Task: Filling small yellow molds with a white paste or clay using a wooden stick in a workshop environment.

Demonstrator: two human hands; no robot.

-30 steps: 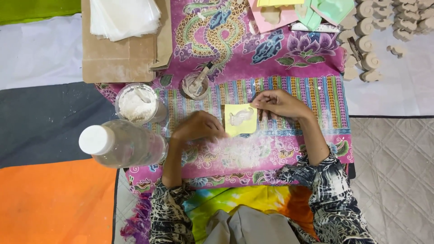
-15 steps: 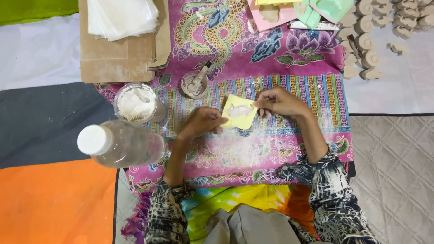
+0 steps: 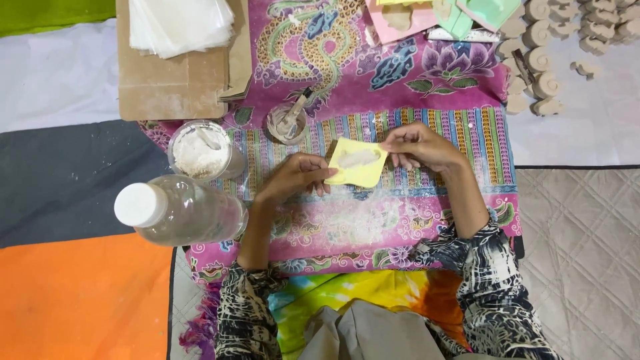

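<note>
Yellow mould (image 3: pixel 358 163) held tilted above patterned cloth (image 3: pixel 413 220), pinched at its left edge by left hand (image 3: pixel 297 177) and at its right corner by right hand (image 3: pixel 420 145); pale filling in its cavity. Nearby: powder cup (image 3: pixel 200 150), clear bottle (image 3: pixel 180 210).

mould (image 3: pixel 358 162): we see matt yellow, seemingly soft plastic, pale filling
cloth (image 3: pixel 373 80): we see printed fabric, dusted white
bottle (image 3: pixel 180 210): we see clear glossy plastic, white cap
cardboard (image 3: pixel 167 83): we see matt brown, powder-smeared
castings (image 3: pixel 543 63): we see matt, beige, chalky
</note>
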